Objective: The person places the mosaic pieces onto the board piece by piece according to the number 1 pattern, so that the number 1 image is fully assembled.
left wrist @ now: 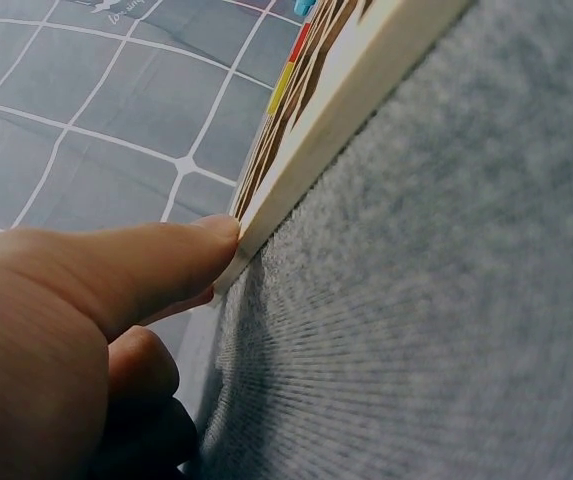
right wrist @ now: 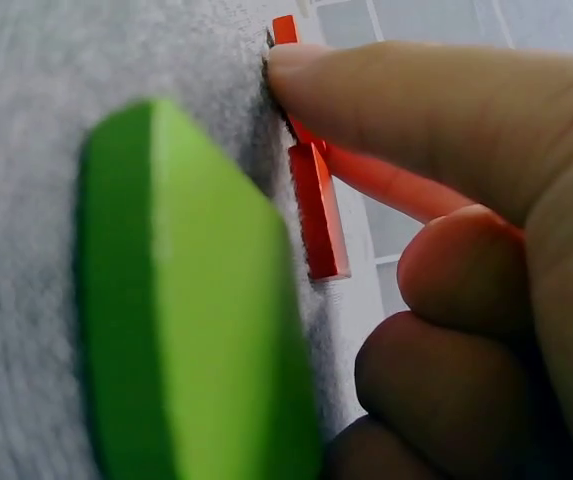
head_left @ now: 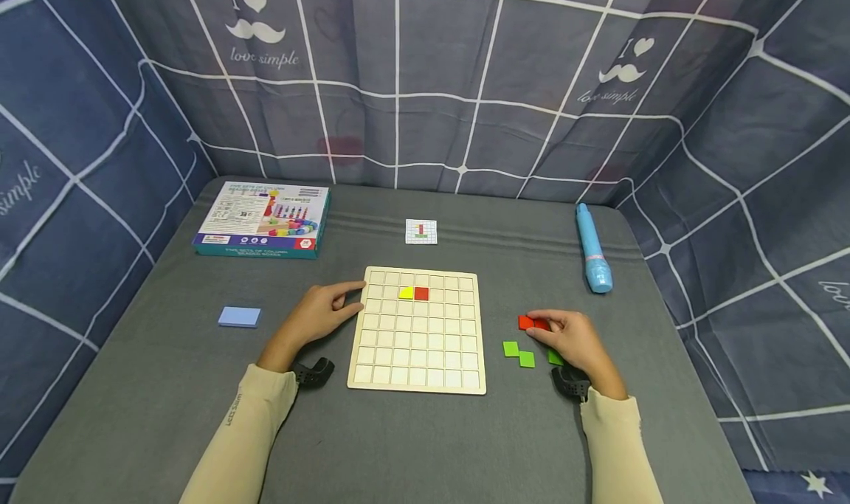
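Thumb and forefinger of the right hand (head_left: 572,336) are bent to a narrow gap, one at each side of a red tile (head_left: 525,322), pinching it where it lies on the grey cloth (head_left: 412,445). A second red tile (head_left: 541,325) sits right against it, partly covered by the hand. In the right wrist view the other fingers (right wrist: 446,370) of this hand are folded in toward the palm, and a large blurred green tile (right wrist: 216,300) fills the foreground, apart from the fingertips. From the head, two green tiles (head_left: 527,359) show corner to corner between the hand and the board, with a third half hidden under the hand.

The left hand (head_left: 319,311) has its forefinger and thumb reaching out fairly straight, well parted from each other, their tips touching the left edge of the wooden grid board (head_left: 418,356). Its thumb (left wrist: 166,262) meets the board's side, while the lower fingers curl loosely beneath and hold nothing visible.

On the board, in the second row from the far edge, a yellow piece (head_left: 406,293) lies just beside another red tile (head_left: 421,294). A small printed card (head_left: 421,232) lies beyond the board, a box (head_left: 262,220) to the far left.
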Tool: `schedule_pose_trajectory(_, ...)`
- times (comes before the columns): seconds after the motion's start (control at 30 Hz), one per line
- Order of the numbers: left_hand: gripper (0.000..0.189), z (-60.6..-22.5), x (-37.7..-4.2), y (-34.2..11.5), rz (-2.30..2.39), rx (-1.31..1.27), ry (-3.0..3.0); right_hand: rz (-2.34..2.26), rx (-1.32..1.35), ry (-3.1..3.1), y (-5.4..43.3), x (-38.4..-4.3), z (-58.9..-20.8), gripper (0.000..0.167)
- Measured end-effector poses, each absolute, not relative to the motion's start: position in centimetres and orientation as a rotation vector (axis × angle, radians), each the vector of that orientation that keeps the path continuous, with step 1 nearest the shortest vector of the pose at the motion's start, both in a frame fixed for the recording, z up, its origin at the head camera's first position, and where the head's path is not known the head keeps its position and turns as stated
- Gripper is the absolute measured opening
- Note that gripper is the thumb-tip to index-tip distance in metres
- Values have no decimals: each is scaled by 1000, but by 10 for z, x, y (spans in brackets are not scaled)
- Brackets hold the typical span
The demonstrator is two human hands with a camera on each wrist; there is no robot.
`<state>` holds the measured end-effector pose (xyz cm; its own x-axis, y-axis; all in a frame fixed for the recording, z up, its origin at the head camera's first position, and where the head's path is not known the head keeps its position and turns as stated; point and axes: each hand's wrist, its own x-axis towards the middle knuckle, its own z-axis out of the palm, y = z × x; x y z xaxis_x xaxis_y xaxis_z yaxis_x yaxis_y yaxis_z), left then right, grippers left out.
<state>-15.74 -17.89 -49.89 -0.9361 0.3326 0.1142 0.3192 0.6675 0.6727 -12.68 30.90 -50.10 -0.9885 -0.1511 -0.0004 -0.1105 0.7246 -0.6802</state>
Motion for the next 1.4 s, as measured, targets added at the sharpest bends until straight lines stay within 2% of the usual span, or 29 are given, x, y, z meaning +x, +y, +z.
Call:
schedule_pose_trajectory(0.43,43,-498,-156,-180,1131,549,2861,-1207,-171,2857,300,-125,-489,35)
schedule_pose_trajectory(0.8,44,-495,-159,-179,1140,550,2839,-1119,-327,2990,289,-132,-468,31)
schedule_pose_trajectory(1.03,44,-495,-158,-179,1135,540,2829,-1105,-437,2998,264,-140,-459,32)
schedule_pose_trajectory(1.4,44,-494,-156,-179,1138,525,2832,-1137,-674,2859,209,-148,-473,25)
